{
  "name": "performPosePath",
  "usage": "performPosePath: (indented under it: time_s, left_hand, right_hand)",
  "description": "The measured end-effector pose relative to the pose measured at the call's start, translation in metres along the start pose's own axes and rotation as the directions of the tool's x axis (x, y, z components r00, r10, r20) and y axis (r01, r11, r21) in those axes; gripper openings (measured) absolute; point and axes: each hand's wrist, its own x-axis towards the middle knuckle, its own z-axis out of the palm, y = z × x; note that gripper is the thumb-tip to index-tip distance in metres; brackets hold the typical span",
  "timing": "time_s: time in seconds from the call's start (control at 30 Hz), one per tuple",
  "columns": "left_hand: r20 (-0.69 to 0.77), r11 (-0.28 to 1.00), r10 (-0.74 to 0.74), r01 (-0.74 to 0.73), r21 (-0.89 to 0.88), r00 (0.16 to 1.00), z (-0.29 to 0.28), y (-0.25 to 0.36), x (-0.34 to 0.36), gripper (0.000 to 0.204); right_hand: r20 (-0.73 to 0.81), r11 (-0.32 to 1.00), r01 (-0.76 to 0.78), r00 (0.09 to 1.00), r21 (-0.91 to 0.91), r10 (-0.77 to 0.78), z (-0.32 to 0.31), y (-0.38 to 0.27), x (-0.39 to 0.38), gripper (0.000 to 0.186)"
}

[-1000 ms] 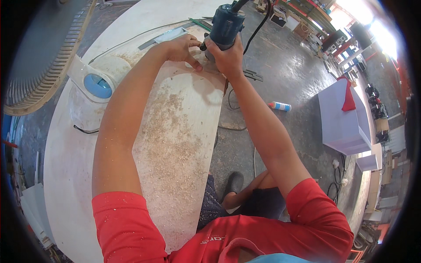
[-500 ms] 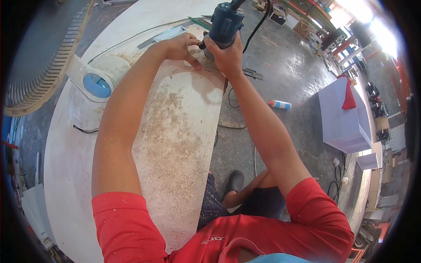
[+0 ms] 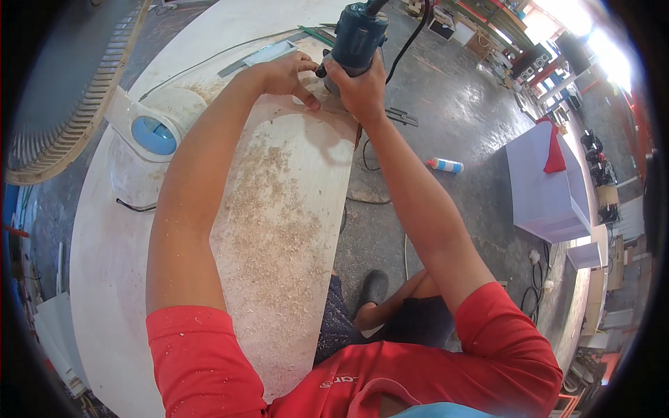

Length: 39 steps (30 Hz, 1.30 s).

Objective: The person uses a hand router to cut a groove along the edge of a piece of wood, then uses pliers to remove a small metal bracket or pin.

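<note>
Evidently the weight sits high in the dark blue trim router [image 3: 359, 38], which stands at the far right edge of the pale surface [image 3: 327, 146], its motor body upright with a slight tilt. It looks like a compact but dense tool: a stiff, rounded housing, probably top-heavy over its small base, and more likely to tip or twist than to bend. The best hold seems to be low around the barrel, just above the base, and that is where the right hand [image 3: 359, 87] is closed firmly, with its thumb across the near side. The left hand [image 3: 288, 76] is part open, its thumb spread well away from the fingers; the fingertips are by the small dark knob [image 3: 320, 72] at the router's side, though I cannot tell whether they touch it.

Fingers should keep clear of the underside, where a cutter would sit; the bit itself is hidden. The black cord [image 3: 422, 31] is flexible and could tug at the top, so it makes a poor handle. Loose wood shavings [image 3: 275, 223] are scattered over the surface, and such dry grit may make the footing a little slippery. Beyond the right wrist, a slotted metal bar [image 3: 402, 117] juts out past the edge; its attachment is hidden.
</note>
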Motion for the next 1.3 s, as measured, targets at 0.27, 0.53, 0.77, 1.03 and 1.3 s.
performPosePath:
  time_s: [0.27,0.53,0.77,1.03,1.3]
  left_hand:
    - [0.001,1.000,0.009,-0.009,-0.017,1.000,0.000,0.000,-0.003,0.119]
    - [0.020,1.000,0.014,-0.014,-0.018,1.000,-0.004,-0.004,0.004,0.118]
    - [-0.003,1.000,-0.019,0.020,0.017,1.000,-0.016,0.009,0.018,0.093]
    - [0.134,0.996,-0.080,0.073,0.058,0.988,-0.035,0.021,0.040,0.065]
    - [0.097,0.995,-0.091,0.094,-0.032,0.991,-0.033,0.019,0.049,0.058]
  right_hand:
    - [-0.006,0.998,0.032,0.999,-0.055,-0.032,-0.001,0.002,0.000,0.054]
    - [-0.012,0.998,0.045,0.999,-0.049,-0.045,0.002,0.009,0.004,0.055]
    - [-0.014,0.997,0.041,0.999,-0.062,-0.042,0.003,0.034,0.023,0.060]
    - [-0.011,0.995,0.004,1.000,-0.099,-0.005,0.005,0.051,0.041,0.064]
    - [-0.020,0.997,0.028,0.999,-0.073,-0.029,0.006,0.069,0.055,0.065]
